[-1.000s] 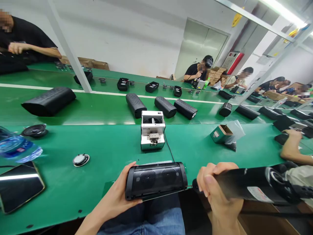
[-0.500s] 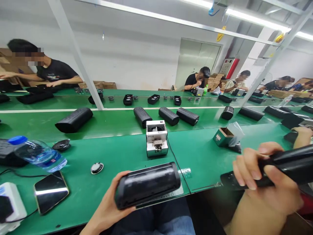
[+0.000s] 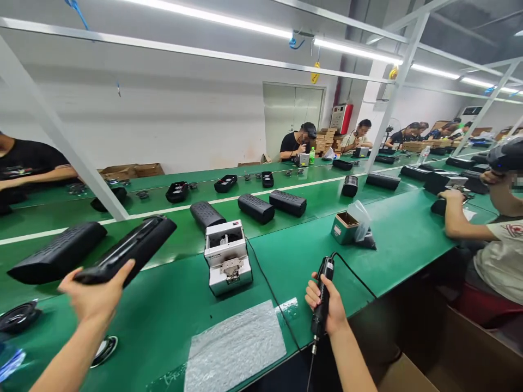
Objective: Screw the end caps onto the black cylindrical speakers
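My left hand (image 3: 98, 291) is wrapped around one end of a black speaker housing (image 3: 137, 245), raised and tilted at the near side of the green conveyor. Beside it on the belt lies another black housing (image 3: 61, 253) with a patterned top. In my right hand (image 3: 334, 307) is a black electric screwdriver (image 3: 324, 288), gripped around its body with the long bit pointing down past the table's edge. A white screw feeder (image 3: 227, 258) stands between my hands. In front of me a sheet of bubble wrap (image 3: 237, 348) lies flat on the green table.
More black housings (image 3: 256, 208) sit along the belt. A green box (image 3: 344, 228) with a plastic bag stands to the right. Loose speaker drivers (image 3: 18, 316) and part of a water bottle (image 3: 10, 359) are at the left. A co-worker (image 3: 500, 239) sits at the right.
My left hand has carried the housing from above the bubble wrap forward and left to the belt. The screwdriver in my right hand now points down. The view has swung right.
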`<state>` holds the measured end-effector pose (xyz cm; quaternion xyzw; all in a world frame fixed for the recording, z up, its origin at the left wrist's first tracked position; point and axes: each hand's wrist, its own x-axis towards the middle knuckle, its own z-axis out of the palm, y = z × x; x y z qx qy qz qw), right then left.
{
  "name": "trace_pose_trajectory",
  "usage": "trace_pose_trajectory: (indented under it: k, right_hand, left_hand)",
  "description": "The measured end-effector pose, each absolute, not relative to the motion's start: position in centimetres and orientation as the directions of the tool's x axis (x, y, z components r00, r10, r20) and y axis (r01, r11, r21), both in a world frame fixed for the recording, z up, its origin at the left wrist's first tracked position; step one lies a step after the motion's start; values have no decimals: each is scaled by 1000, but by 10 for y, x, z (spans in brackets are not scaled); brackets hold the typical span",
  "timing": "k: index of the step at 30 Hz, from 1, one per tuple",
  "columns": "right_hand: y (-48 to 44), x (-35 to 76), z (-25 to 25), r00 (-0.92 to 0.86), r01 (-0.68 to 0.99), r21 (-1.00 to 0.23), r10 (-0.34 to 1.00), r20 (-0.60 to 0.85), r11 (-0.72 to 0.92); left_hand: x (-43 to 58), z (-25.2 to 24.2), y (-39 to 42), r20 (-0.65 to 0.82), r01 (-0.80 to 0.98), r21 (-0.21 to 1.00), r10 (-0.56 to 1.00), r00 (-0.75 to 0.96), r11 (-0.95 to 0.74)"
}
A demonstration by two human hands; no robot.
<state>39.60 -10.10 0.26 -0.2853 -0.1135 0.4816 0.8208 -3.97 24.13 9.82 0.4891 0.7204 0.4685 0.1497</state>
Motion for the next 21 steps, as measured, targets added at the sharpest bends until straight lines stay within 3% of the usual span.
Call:
trace_pose_trajectory:
  k: [5, 9, 13, 18, 21]
  right_hand:
    - [-100, 398, -4, 506, -732, -579, 855, -110, 359]
    - [-103, 393, -6, 519, -711, -604, 848, -106, 360]
    - [-107, 387, -9, 533, -713, -594, 838, -115, 372]
    - [-107, 387, -10, 508, -756, -553, 846, -161, 349]
    - [-107, 388, -9, 501, -772, -537, 845, -186, 339]
  left_hand:
    - [44, 125, 302, 218, 485, 874, 895, -388, -3]
    - [65, 120, 304, 149, 429, 903, 914, -377, 30]
    - [72, 135, 291, 194, 474, 880, 938, -288, -37]
    - [131, 202, 283, 340, 539, 798, 940, -35, -268]
    - [216, 229, 275, 315, 481, 800, 934, 170, -358]
